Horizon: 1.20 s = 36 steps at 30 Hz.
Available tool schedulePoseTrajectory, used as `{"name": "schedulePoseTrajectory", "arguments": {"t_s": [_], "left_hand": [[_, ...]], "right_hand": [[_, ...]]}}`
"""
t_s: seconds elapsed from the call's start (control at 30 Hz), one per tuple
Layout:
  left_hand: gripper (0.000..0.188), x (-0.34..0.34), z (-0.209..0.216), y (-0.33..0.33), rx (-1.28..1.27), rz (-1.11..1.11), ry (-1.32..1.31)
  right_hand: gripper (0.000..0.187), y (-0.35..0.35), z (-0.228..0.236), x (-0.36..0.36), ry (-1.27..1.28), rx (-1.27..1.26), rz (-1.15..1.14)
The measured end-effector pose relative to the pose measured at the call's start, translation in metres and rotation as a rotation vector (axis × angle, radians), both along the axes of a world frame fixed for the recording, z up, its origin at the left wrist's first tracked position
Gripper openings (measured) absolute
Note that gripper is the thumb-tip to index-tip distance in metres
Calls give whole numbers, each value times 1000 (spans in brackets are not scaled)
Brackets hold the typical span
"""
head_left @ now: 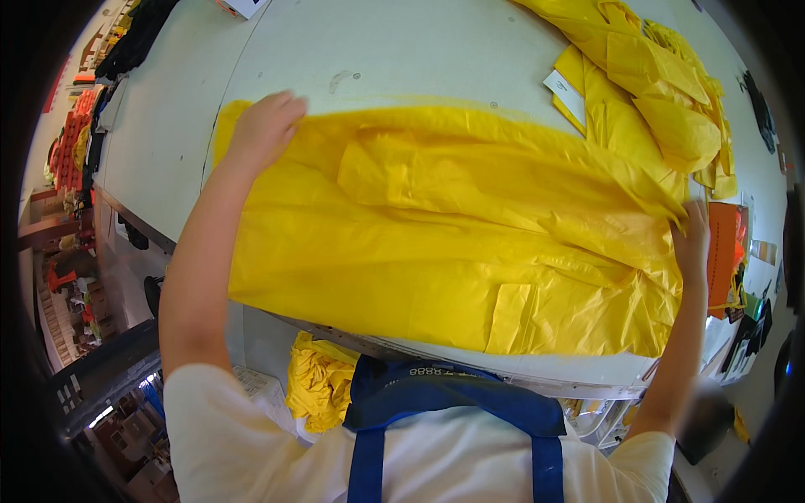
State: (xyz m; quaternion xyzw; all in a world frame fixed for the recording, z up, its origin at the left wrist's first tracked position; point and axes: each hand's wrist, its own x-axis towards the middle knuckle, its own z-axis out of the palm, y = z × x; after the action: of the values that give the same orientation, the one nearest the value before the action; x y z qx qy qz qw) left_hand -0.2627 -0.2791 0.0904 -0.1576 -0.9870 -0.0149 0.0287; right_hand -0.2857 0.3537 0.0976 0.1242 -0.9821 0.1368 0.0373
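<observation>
Across the frame's middle, two bare arms (201, 268) stretch wide over a glossy yellow fabric garment (402, 260).
The left hand (268, 132) bends over its upper-left corner, fingers curled, their hold impossible to tell; the right hand (693, 241) pinches its right edge. Crumpled yellow garments (662, 88) crowd its upper right on the pale tabletop (402, 50); an orange rectangular panel (719, 261) stands near the right hand. The garment lies spread, creased toward the right.
</observation>
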Motion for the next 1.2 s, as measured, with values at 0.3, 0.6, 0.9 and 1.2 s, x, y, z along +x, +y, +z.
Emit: {"name": "schedulePoseTrajectory", "arguments": {"t_s": [0.3, 0.6, 0.9, 1.2], "left_hand": [[16, 243, -5, 29, 237, 101, -514], [70, 229, -112, 113, 157, 144, -151], [78, 229, -130, 117, 104, 172, -165], [66, 233, -110, 86, 67, 229, -252]], "right_hand": [[22, 17, -36, 221, 59, 193, 212], [47, 115, -28, 151, 126, 40, -261], [9, 209, -110, 93, -100, 267, 28], [64, -122, -36, 193, -270, 10, 257]]}}
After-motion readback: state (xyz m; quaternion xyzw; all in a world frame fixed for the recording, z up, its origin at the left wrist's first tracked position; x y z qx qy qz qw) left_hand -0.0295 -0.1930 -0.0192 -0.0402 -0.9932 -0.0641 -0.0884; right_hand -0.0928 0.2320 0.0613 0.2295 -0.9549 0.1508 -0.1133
